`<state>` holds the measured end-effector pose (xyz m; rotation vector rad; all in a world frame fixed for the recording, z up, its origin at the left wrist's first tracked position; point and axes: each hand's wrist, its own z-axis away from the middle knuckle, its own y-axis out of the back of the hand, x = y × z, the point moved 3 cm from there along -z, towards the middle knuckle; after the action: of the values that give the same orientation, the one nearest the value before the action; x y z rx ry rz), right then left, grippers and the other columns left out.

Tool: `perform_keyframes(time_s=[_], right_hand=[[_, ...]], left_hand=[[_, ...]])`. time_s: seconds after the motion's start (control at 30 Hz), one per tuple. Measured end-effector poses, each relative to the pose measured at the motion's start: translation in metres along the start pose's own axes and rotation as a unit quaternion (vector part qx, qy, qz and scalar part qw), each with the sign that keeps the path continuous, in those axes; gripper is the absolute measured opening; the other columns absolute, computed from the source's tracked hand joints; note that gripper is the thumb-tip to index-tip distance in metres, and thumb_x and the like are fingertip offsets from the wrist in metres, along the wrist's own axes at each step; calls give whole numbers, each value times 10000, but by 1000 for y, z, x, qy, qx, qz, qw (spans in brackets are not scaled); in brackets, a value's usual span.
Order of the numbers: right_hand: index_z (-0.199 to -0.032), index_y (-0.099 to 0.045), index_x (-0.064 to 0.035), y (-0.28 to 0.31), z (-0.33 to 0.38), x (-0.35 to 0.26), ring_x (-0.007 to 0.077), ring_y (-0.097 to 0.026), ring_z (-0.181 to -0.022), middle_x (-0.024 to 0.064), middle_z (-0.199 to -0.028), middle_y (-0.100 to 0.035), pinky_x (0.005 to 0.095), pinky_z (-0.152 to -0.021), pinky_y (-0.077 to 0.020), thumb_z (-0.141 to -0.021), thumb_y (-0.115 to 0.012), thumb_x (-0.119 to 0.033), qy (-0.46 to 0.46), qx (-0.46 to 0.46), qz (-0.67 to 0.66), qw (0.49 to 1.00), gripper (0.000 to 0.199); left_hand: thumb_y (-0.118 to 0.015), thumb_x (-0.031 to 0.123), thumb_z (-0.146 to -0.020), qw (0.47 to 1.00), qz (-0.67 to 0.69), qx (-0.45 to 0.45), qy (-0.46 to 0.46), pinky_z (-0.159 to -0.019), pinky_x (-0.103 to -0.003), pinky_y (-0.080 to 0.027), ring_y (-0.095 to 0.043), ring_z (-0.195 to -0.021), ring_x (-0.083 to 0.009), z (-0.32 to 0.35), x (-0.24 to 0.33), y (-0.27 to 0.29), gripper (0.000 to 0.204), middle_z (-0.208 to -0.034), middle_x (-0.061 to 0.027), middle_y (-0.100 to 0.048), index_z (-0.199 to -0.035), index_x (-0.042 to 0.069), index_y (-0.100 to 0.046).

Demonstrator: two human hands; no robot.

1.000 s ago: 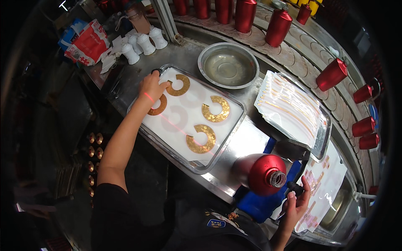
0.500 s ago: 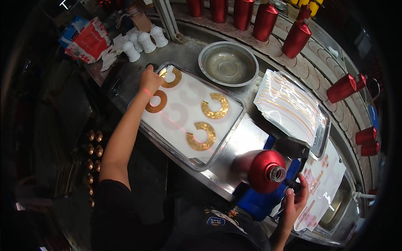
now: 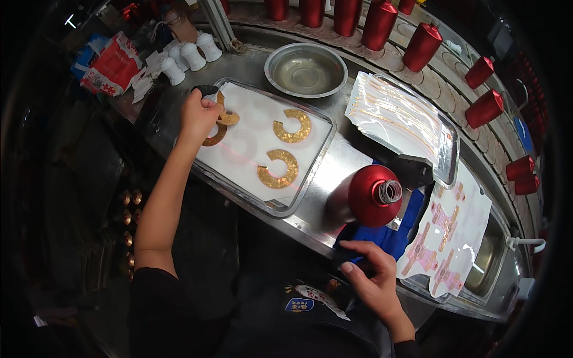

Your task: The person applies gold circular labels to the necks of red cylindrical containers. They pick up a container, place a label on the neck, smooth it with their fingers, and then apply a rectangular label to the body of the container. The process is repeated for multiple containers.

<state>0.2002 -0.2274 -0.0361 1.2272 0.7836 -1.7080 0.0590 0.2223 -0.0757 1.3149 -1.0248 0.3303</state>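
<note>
Gripping gold rings left fingers | right fingers curled, blue cloth | steel counter

Left hand now gripping gold rings

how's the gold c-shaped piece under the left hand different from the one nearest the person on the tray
The piece under the left hand is half covered by the fingers and overlaps another gold piece; the near piece lies alone, fully visible. The held one looks darker and duller; the near one glitters. Both are gold C-shaped cutouts on the white-lined tray.
</note>
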Motion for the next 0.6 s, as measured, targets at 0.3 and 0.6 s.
perform_keyframes(time_s=[0.3, 0.6], right_hand=[[-1407, -571, 5, -106, -54, 44, 61, -611, -915, 56, -1133, -688, 202, -781, -494, -956, -734, -158, 5, 3, -272, 962, 507], [-1107, -600, -10, -66, -6, 30, 77, -630, -937, 39, -1069, -675, 227, -855, -508, -940, -691, 25, 111, 104, -389, 909, 193]], left_hand=[[-707, -18, -878, 911, 366, -162, 100, -650, -224, -522, -643, -802, -92, 179, 98, 3, 391, -949, -48, -663, -1245, -29, -571], [-663, -71, -890, 855, 458, -232, 74, -716, -220, -535, -655, -860, -88, 251, 119, -24, 500, -1040, -51, -603, -1356, -2, -497]])
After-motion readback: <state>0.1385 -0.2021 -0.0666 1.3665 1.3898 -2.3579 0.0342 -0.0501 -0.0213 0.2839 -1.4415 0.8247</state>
